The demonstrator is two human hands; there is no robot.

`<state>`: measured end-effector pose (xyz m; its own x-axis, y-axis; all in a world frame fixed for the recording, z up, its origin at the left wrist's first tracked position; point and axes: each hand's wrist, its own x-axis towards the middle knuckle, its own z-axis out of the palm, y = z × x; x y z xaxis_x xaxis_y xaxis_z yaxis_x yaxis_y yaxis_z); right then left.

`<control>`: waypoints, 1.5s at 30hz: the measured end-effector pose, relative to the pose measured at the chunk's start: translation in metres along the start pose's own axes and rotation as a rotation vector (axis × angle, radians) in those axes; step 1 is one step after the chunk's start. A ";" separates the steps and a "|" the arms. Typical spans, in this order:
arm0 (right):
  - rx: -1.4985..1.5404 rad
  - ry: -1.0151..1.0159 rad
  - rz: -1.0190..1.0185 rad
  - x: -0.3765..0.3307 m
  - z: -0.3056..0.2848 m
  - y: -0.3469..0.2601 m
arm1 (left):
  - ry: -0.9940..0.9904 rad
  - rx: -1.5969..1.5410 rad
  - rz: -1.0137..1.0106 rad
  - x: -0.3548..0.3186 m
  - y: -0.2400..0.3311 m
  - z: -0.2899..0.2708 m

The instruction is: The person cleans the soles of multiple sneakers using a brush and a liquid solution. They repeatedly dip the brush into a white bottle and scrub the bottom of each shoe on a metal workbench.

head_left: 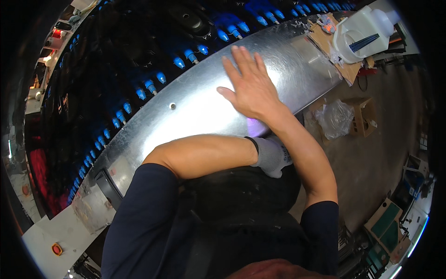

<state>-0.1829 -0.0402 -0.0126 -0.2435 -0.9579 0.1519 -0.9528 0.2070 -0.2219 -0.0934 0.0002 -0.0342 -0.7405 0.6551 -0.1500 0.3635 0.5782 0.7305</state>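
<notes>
My right hand (251, 88) is bare and lies on the curved, shiny metal ledge (195, 102), palm down with its fingers spread. Its fingertips reach close to a row of blue-capped fittings (189, 56) along the far edge of the metal. My left forearm crosses in front of my body. At its end my left hand (273, 156) wears a grey knitted glove and rests low beside my right forearm, near the ledge's near edge. The left fingers are mostly hidden, so what they hold, if anything, cannot be made out. A small round screw or hole (173, 106) sits in the metal.
Beyond the fittings is a dark machine bed (125, 42). At the far right, a white plastic jug (355, 35) with dark sticks in it stands by cardboard (348, 72). A cardboard box (364, 116) and clear plastic bag (335, 118) lie right. A red button (56, 249) is lower left.
</notes>
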 end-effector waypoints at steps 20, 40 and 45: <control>0.132 -0.020 -0.266 0.035 0.014 -0.055 | -0.302 -0.353 -0.176 -0.013 0.011 -0.042; 0.177 0.070 -0.208 0.029 0.004 -0.057 | -0.238 -0.307 -0.099 -0.006 0.001 -0.014; 0.226 0.074 -0.268 0.021 0.009 -0.046 | -0.033 -0.220 -0.012 0.013 -0.039 0.064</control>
<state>-0.1422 -0.0713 -0.0083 -0.0111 -0.9536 0.3008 -0.9224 -0.1064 -0.3713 -0.0812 0.0172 -0.1067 -0.7240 0.6662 -0.1787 0.2198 0.4684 0.8558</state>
